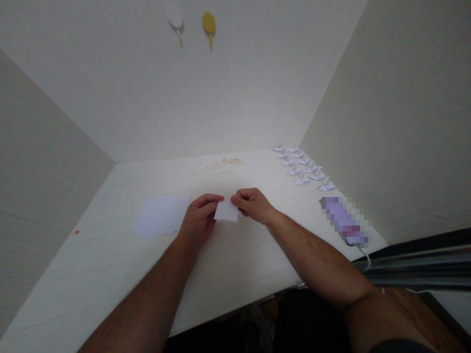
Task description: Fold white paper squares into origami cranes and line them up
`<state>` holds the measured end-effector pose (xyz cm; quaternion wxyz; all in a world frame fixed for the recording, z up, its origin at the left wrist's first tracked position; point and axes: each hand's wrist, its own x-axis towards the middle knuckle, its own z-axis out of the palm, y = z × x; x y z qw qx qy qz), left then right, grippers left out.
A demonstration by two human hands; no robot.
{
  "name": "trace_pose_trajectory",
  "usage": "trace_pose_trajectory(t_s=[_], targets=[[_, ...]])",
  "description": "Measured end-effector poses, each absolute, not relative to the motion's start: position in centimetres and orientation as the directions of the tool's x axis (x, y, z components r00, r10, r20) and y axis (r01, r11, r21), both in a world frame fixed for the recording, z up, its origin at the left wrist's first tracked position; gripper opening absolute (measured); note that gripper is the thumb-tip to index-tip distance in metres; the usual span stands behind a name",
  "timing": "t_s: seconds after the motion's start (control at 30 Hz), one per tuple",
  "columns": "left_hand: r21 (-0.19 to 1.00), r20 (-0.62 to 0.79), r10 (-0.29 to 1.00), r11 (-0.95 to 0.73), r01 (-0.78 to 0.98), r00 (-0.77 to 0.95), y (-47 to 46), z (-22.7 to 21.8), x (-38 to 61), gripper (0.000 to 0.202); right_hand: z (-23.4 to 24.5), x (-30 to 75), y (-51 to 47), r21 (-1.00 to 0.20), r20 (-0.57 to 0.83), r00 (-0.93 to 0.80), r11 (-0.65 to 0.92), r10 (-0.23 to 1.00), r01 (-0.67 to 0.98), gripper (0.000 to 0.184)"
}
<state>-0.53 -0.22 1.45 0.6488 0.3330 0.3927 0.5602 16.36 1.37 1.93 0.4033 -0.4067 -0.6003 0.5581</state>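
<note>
A small white paper piece [226, 212] is held just above the white table [110, 274] near its middle. My left hand [198, 220] pinches its left edge with thumb and fingers closed. My right hand [253, 205] pinches its upper right corner, fingers curled. A sheet or stack of white paper [162, 214] lies flat on the table just left of my left hand.
Several small folded white paper figures [303, 169] lie in rows at the table's far right corner. A blurred-out purple object [344, 220] with a white cable lies by the right edge. Walls close in on three sides; two round hooks [191, 19] hang on the back wall.
</note>
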Motion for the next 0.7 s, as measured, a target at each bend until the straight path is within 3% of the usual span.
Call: trace_pose_trajectory(t_s=[0.17,0.3,0.4,0.7], targets=[[0.896,-0.155,0.987,0.118,-0.428,-0.051,0.2,1.4,-0.4,0.016,1.7,16.2,1.7,-0.995,0.096,-0.257,0.093,0.962,-0.025,0.033],[0.882,-0.156,0.978,0.073,-0.465,-0.142,0.7,1.2,-0.6,0.018,1.9,16.4,1.5,-0.994,0.107,-0.314,0.103,0.943,-0.029,0.043],[0.878,-0.16,0.975,0.071,-0.473,-0.151,0.9,1.0,-0.7,0.018,2.1,16.4,1.3,-0.994,0.089,-0.334,0.105,0.938,0.03,0.047],[0.916,-0.112,0.984,0.048,-0.399,-0.139,0.6,1.1,-0.6,0.013,1.7,16.4,1.6,-0.993,0.071,-0.305,0.095,0.95,0.064,0.035]])
